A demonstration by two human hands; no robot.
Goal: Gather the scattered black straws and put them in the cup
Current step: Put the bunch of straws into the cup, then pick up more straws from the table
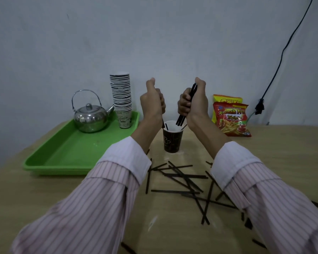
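Note:
A dark paper cup (173,140) with a white inside stands upright on the wooden table, with a couple of black straws leaning in it. Both hands are raised just above its rim. My right hand (193,101) grips a bundle of black straws (192,92) upright, their lower ends hanging over the cup's mouth. My left hand (151,101), thumb up, holds a thin black straw whose lower end pokes out near the cup's left rim. Several black straws (182,178) lie scattered and crossed on the table in front of the cup, between my striped sleeves.
A green tray (66,156) at the left holds a steel kettle (90,116) and a tall stack of paper cups (122,98). Two snack bags (229,116) lean against the wall at the right. A black cable (275,70) runs down the wall.

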